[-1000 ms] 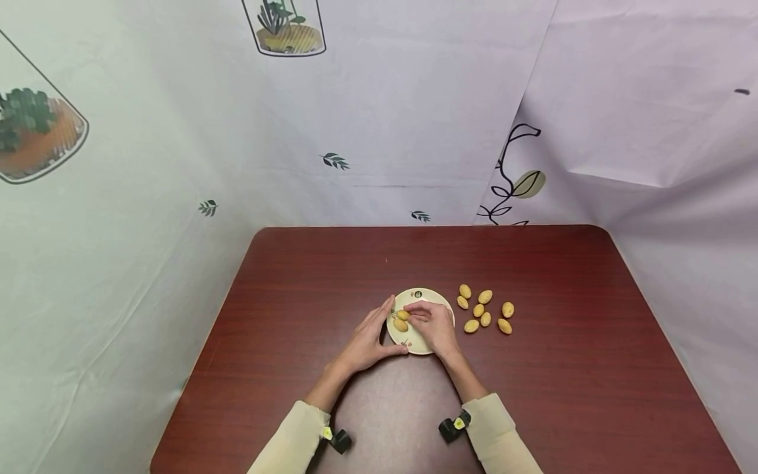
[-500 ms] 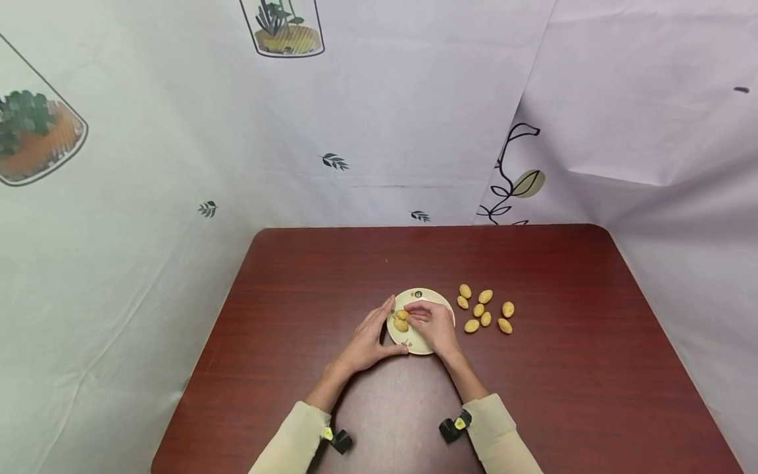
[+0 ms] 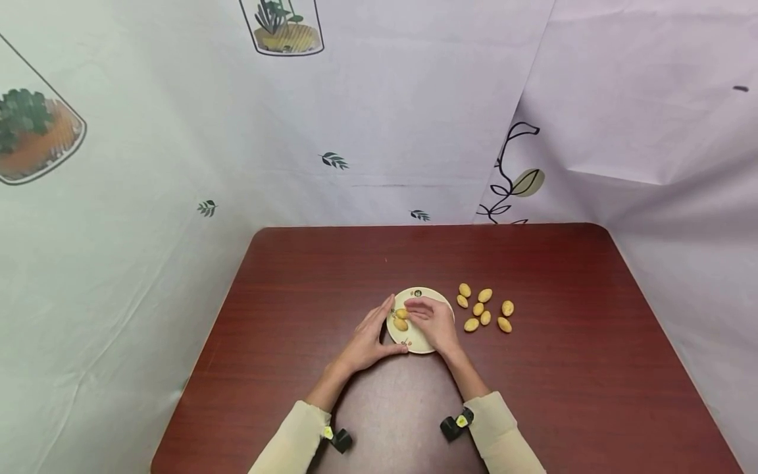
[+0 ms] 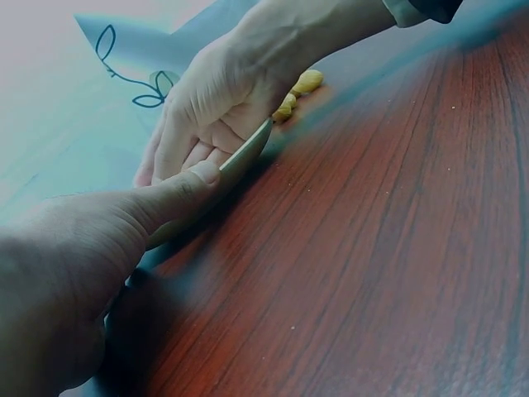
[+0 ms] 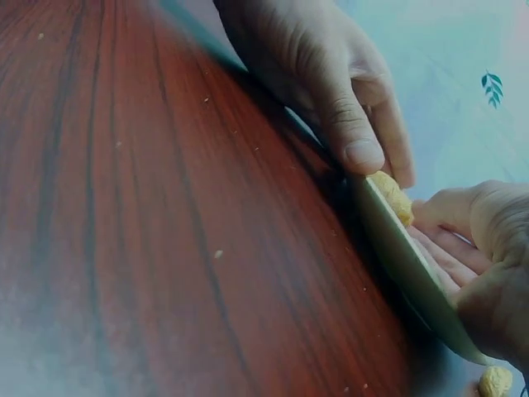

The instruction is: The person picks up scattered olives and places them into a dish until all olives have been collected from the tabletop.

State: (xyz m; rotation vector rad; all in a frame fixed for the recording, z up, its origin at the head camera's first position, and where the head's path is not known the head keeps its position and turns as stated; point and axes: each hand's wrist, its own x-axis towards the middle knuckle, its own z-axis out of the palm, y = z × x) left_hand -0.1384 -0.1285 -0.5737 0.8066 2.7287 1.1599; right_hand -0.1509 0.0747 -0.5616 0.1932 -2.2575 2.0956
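A small cream plate [image 3: 417, 341] with printed motifs lies on the table in the head view. My left hand [image 3: 366, 343] holds its left side, thumb on the near rim and fingers along the far left edge. Two small yellow oval pieces with a rough surface lie on the plate's left part: an upper piece [image 3: 402, 314] and a lower piece [image 3: 400, 325]. Over the plate's right half is my right hand [image 3: 435, 324], fingers loosely extended beside the upper piece. In the right wrist view its thumb [image 5: 442, 208] is right by a yellow piece [image 5: 393, 198].
Several more yellow oval pieces [image 3: 478, 309] lie scattered on the table right of the plate. The dark red wooden table [image 3: 320, 270] has rounded back corners. Pale cloth walls [image 3: 385, 118] with printed plants stand behind and at both sides.
The right hand's fingers have loosened and come away from the upper yellow piece, which lies on the plate. My left hand has stayed at the plate's rim.
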